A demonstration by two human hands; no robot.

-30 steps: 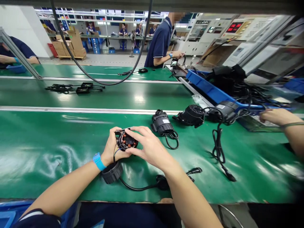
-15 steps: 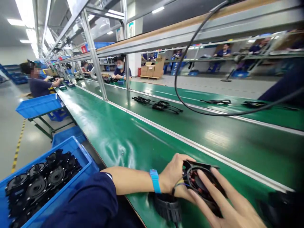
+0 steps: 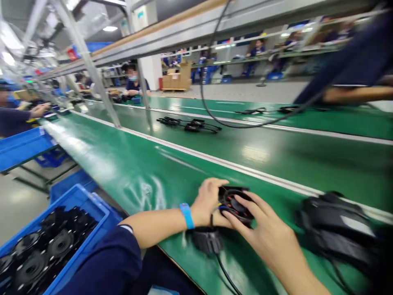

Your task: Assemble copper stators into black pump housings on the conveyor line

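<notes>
The long green conveyor belt [image 3: 129, 164] fills most of the view and serves as the landmark here. Beside its near edge, at the lower left, stands a blue plastic bin [image 3: 92, 205] filled with round black plastic parts [image 3: 39, 254]. On the belt at the right lies a bulky black motor housing [image 3: 334, 229], blurred, well apart from the bin. Farther across the belt, past a silver dividing rail, a bundle of black cables with small black boxes [image 3: 188, 123] lies flat.

Near the belt's front edge, the left hand [image 3: 208, 203], with a bright blue wristband [image 3: 186, 216] on its wrist, grips the left side of a small round black stator with copper-coloured windings [image 3: 235, 203], held just above the belt. The right hand [image 3: 267, 237] rests its spread fingers on the stator's right side and top, so both hands grasp it between them. Just below the stator, on the belt's edge, sits a black ribbed cylindrical cap [image 3: 208, 241] with a thin black cord [image 3: 225, 272] running from it toward the lower frame. Thin coloured wires at the stator's left edge are too small to follow.
</notes>
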